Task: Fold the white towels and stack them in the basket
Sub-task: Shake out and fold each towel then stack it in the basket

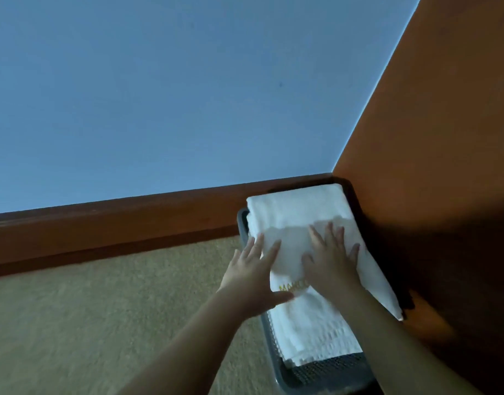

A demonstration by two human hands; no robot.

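Observation:
A folded white towel with yellow lettering lies on top of a stack inside a dark grey basket in the room's corner. My left hand rests flat on the towel's left edge, fingers straight and spread. On the towel's middle my right hand presses down, also flat with spread fingers. Another white towel with a woven border shows beneath, toward the near end of the basket. The basket's far end is hidden under the towels.
The basket sits on beige carpet, tight against an orange-brown wooden panel on the right. A brown skirting board runs along the base of a blue wall behind.

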